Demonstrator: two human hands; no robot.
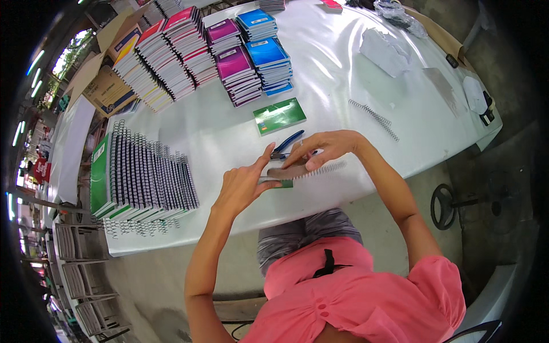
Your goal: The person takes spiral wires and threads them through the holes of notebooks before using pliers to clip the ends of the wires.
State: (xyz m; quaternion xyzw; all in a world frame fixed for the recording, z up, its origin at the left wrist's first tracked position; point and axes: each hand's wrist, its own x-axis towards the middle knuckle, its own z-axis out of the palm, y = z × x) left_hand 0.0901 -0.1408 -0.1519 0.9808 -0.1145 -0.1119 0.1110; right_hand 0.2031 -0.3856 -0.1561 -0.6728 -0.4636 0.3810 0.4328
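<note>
Our left hand (239, 186) gripping a green notebook (286, 184), our right hand (330, 144) bent over a coil (330, 168), pinch unclear, pliers (293, 139) beyond

My left hand (239, 184) and right hand (330, 147) meet at a green notebook (285, 184), a wire coil (329, 169) reaching out to its right. Blue-handled pliers (291, 140) lie just beyond. Coiled notebooks (150, 171) pile up at my left; loose coils (374, 119) lie farther right on the worktop (229, 146).
</note>
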